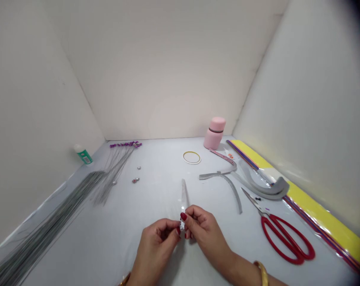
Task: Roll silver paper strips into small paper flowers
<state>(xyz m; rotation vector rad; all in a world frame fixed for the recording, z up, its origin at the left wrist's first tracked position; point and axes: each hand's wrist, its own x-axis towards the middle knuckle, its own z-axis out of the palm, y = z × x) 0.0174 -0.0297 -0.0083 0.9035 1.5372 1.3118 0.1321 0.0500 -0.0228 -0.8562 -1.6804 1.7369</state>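
Near the front middle of the table, my left hand (158, 245) and my right hand (206, 232) meet, with fingertips pinched together. Between them is a thin, shiny silver strip (183, 194). Its free end points away from me. At the near end, a small crumpled or folded silver bit (182, 226) shows between the fingers of both hands. Fingertips partly hide how the strip is folded there. To the left lie a few tiny silver bits (135, 180). Red-handled scissors (282, 236) rest to the right of my right hand, blades partly apart.
Thin grey wires (57, 214) lie at left, beside purple-tipped stems (126, 144). A green-white glue bottle (84, 155) is near the left wall. Farther back are a tape roll (192, 162) and pink flask (214, 135). Grey strips (235, 190) and yellow sheets (305, 198) lie right.
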